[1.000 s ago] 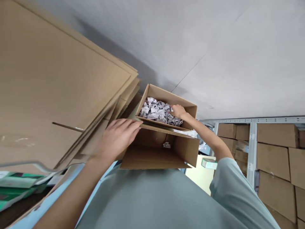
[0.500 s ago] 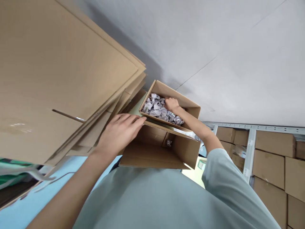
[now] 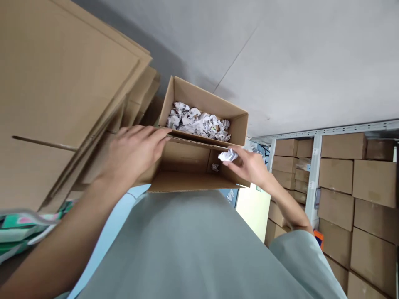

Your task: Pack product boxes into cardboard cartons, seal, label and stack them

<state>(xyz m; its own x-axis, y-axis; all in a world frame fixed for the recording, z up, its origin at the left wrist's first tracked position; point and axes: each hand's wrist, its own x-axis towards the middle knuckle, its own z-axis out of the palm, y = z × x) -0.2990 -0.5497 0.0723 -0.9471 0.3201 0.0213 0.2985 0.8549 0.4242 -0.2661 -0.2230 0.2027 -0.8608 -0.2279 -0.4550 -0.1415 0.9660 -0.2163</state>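
Between the thumb and fingers of my right hand (image 3: 252, 166) is a crumpled piece of paper (image 3: 228, 155), held over the right end of the nearer cardboard box (image 3: 187, 181). This box is open toward me, and one small crumpled paper ball (image 3: 215, 167) lies inside it. My left hand (image 3: 134, 148) grips the box's upper left edge, fingers bent over the rim. Just beyond stands a second open cardboard box (image 3: 208, 96), with many wads of crumpled paper (image 3: 196, 122) across its bottom.
Large flat cardboard sheets (image 3: 68, 83) lean in a stack on the left. A grey wall (image 3: 299, 62) rises behind the boxes. On the right, a metal shelf (image 3: 313, 178) holds several closed cartons (image 3: 374, 182). Green packaging (image 3: 21, 232) is at the lower left.
My right hand has come out of the farther box with a crumpled paper and is now over the nearer one. The left hand stays at the box edge; the view has shifted.
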